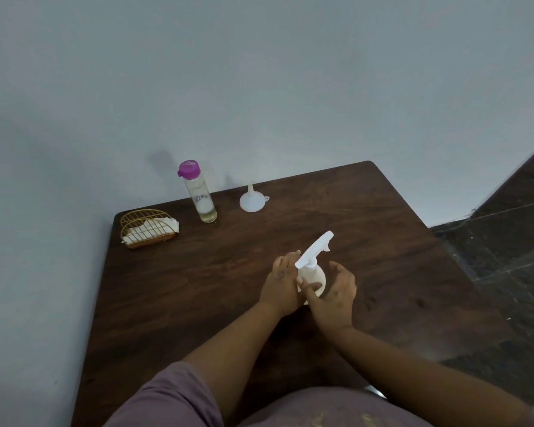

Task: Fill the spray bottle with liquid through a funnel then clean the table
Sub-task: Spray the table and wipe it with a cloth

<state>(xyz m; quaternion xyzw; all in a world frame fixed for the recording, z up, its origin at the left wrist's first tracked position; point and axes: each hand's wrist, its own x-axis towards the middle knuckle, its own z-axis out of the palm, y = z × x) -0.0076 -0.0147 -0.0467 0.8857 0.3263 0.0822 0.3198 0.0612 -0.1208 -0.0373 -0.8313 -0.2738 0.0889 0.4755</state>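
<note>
A white spray bottle [312, 272] stands upright in the middle of the dark wooden table [198, 288], its trigger head pointing up and to the right. My left hand [279, 283] holds the bottle's left side, fingers reaching up toward the neck. My right hand [336, 292] cups around the right side; its thumb lies across the bottle's front and its curved fingers stand a little apart from the body. A clear bottle [199, 195] with a purple cap and a little pale liquid at the bottom stands at the back. A white funnel [252, 201] rests upside down beside it.
A gold wire holder [147, 228] with white cloths sits at the table's back left corner. A pale wall runs behind and to the left of the table. Dark tiled floor [506, 241] lies beyond the table's right edge.
</note>
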